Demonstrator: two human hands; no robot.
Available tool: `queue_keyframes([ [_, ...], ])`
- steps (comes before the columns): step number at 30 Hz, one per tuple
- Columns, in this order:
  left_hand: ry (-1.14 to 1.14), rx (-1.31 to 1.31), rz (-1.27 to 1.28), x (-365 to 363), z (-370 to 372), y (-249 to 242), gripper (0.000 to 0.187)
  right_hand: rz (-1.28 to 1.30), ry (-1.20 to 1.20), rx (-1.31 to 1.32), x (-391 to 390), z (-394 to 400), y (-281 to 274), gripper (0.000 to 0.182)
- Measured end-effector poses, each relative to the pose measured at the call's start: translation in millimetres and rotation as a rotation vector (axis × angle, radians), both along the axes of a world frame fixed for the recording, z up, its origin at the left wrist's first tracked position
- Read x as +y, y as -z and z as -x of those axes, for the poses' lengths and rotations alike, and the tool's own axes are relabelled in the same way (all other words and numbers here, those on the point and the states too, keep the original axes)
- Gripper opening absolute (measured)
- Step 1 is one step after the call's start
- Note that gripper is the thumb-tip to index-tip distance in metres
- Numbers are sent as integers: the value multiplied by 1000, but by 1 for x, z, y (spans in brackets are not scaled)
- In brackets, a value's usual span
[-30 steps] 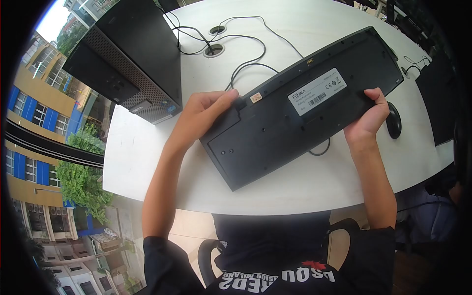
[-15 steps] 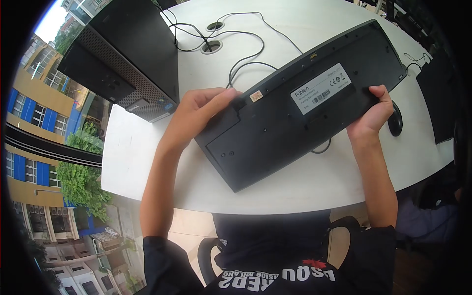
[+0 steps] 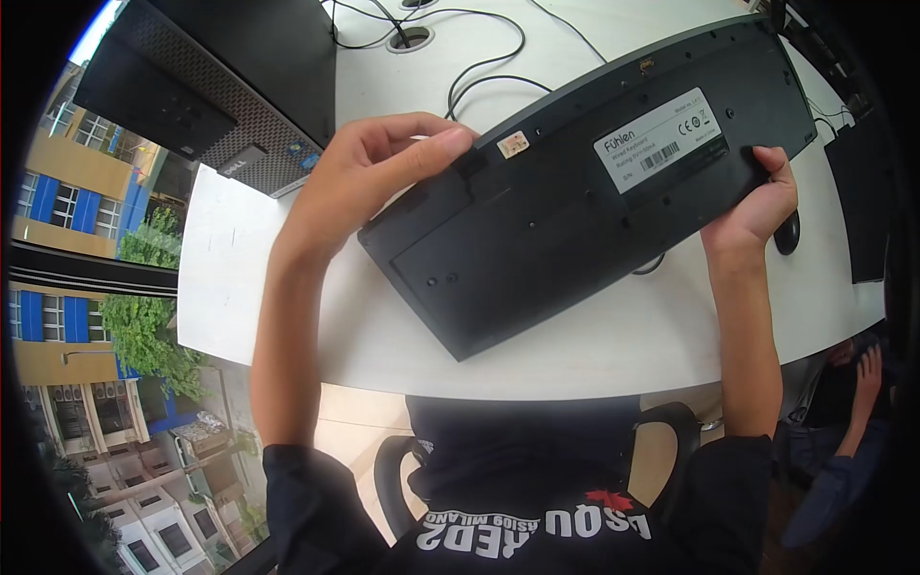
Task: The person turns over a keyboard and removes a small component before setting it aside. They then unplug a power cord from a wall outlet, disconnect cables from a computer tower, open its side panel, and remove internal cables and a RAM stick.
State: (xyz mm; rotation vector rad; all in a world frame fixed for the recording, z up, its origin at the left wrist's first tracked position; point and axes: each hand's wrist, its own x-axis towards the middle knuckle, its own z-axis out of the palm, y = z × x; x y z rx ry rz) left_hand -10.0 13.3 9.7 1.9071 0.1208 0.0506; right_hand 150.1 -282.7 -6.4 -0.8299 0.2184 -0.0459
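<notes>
At the bottom of the frame sits the person's dark printed shirt (image 3: pixel 537 527), with both bare forearms rising from it toward the middle. There they hold a flat black plastic keyboard (image 3: pixel 575 182) turned underside up and lifted off the round white table (image 3: pixel 594 345), tilted across the centre and upper right so its white label (image 3: pixel 661 141) faces the camera and can be read. The left hand (image 3: pixel 369 177) closes over the keyboard's left end, fingers laid along the far edge beside a small orange sticker (image 3: pixel 513 144); the right hand (image 3: pixel 762 206) clasps the right end, steadying it. Just beyond that hand a black mouse (image 3: pixel 788 233) rests on the table. Farther off, in the upper left, a black desktop computer case (image 3: pixel 220 77) lies flat, and thin black cables (image 3: pixel 479 67) trail toward a round grommet hole (image 3: pixel 412 38).
</notes>
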Motion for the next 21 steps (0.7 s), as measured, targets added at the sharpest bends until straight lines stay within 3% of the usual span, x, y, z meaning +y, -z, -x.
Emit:
queue_keyframes([
  [3, 49, 24, -20, 5, 0, 0, 49, 16, 8, -2, 1, 2, -1, 24],
  [8, 150, 62, -38, 10, 0, 1, 73, 38, 13, 10, 3, 3, -2, 28],
  [14, 195, 23, 61, 7, 0, 5, 74, 48, 30, -5, 6, 1, 0, 26],
  [17, 239, 85, 99, 13, 1, 3, 56, 32, 7, -1, 6, 0, 2, 25],
  [21, 247, 133, 15, 17, 2, 4, 73, 29, -27, 1, 4, -5, 8, 24],
])
